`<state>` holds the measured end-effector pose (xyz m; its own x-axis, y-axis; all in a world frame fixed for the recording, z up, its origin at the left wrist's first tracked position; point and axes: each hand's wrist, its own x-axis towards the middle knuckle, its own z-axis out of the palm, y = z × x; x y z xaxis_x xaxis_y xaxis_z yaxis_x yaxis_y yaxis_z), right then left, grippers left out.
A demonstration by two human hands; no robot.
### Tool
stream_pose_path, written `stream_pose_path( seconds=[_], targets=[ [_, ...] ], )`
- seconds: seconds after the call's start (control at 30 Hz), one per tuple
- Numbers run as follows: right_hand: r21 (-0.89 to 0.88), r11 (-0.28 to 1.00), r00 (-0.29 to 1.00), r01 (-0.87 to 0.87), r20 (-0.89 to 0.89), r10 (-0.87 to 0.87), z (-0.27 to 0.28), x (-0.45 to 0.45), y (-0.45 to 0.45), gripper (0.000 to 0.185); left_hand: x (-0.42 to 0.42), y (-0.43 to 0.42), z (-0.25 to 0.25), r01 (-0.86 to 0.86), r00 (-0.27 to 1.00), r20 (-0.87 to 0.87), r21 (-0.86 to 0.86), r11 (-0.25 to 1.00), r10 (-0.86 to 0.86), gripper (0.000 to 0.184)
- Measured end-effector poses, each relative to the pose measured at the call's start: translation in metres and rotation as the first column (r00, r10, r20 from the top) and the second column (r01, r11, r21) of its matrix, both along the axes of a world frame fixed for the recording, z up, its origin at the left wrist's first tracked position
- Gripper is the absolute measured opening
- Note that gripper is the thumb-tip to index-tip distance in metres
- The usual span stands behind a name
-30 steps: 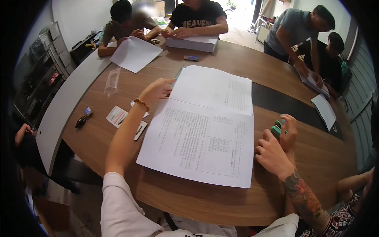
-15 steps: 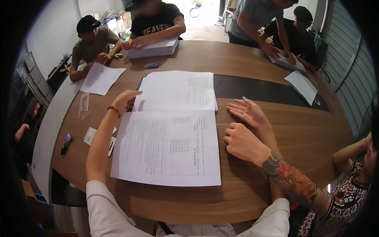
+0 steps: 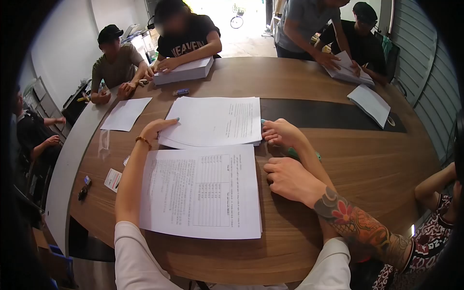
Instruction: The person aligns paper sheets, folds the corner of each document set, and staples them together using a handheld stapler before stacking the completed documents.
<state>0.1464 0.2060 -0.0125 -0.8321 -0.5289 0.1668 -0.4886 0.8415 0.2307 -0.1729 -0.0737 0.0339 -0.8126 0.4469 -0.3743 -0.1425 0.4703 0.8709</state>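
A stack of printed paper (image 3: pixel 208 121) lies at the middle of the table. My left hand (image 3: pixel 158 128) is closed on its left side, thumb on top and the other fingers hidden. My right hand (image 3: pixel 281 132) meets the right edge with curled fingers and thumb against the sheets. Nearer to me is a second printed stack (image 3: pixel 200 193), its top sheet showing a table and dense text. Another person's tattooed hand (image 3: pixel 295 179) rests beside that stack, its forearm crossing over mine. A green object (image 3: pixel 303 153) is partly hidden under my right forearm.
Across the wooden table (image 3: pixel 232 77), people handle a thick paper stack (image 3: pixel 186 71) and another stack (image 3: pixel 349 70). A loose sheet (image 3: pixel 126 114) lies at left, papers (image 3: pixel 369 104) and a tape roll (image 3: pixel 390 121) at right. A small card (image 3: pixel 112 180) lies by my left arm.
My right hand has moved left to the far stack's edge and its fingers have curled. My left thumb now lies on top of the sheets. A gap has opened between the two stacks.
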Motion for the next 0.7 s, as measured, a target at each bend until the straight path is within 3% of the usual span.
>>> stream_pose_path(
  seconds=[0.07,0.13,0.17,0.23,0.3,0.33,0.4,0.43,0.5,0.57,0.6,0.7],
  targets=[
    [-0.139,0.990,1.000,-0.019,0.010,0.020,-0.009,0.004,0.005,0.014,0.000,0.006,0.002,0.026,1.000,0.009,-0.017,1.000,-0.025,0.036],
    [0.055,0.998,0.996,0.027,-0.090,-0.022,0.048,0.021,-0.016,0.012,-0.006,0.009,0.005,0.054,0.999,-0.001,-0.045,0.998,-0.054,0.039],
    [0.117,0.992,0.991,0.046,-0.127,-0.031,0.067,0.027,-0.024,0.011,-0.006,0.007,0.000,0.092,0.995,-0.025,0.023,0.995,-0.092,0.038],
    [-0.022,1.000,0.985,0.003,-0.173,-0.007,0.078,0.035,-0.024,0.007,-0.006,0.004,0.000,0.118,0.992,-0.056,0.091,0.989,-0.113,0.037],
    [-0.273,0.962,0.992,0.022,-0.112,-0.055,0.068,0.022,-0.012,0.005,0.006,0.006,0.005,0.126,0.963,-0.257,0.170,0.977,-0.080,0.040],
    [-0.492,0.868,0.995,0.073,-0.026,-0.099,0.062,0.002,-0.005,0.006,0.018,0.008,0.020,0.135,0.967,-0.240,0.200,0.971,-0.085,0.041],
    [-0.835,0.507,0.976,0.215,0.175,-0.126,0.047,-0.056,0.012,0.012,0.016,0.007,0.019,0.177,0.946,-0.312,0.290,0.940,-0.082,0.043],
    [-0.912,0.307,0.963,0.270,0.250,-0.105,0.039,-0.088,0.019,0.016,0.013,0.006,0.019,0.237,0.918,-0.389,0.373,0.897,-0.081,0.046],
    [-0.951,0.045,0.952,0.305,0.304,-0.037,0.025,-0.136,0.031,0.022,0.008,-0.001,0.015,0.205,0.900,-0.434,0.335,0.919,-0.043,0.046],
    [-0.976,-0.063,0.978,0.207,0.207,0.009,0.016,-0.156,0.039,0.029,-0.001,-0.007,0.001,0.196,0.855,-0.512,0.464,0.864,0.081,0.040],
    [-0.996,-0.057,0.997,0.070,0.071,-0.008,0.017,-0.154,0.039,0.033,-0.003,-0.010,-0.004,0.192,0.860,-0.503,0.473,0.860,0.085,0.040],
    [-0.984,0.011,0.983,0.177,0.176,-0.058,0.022,-0.146,0.042,0.037,-0.011,-0.014,-0.019,0.167,0.880,-0.455,0.568,0.806,0.139,0.043]
  ],
)
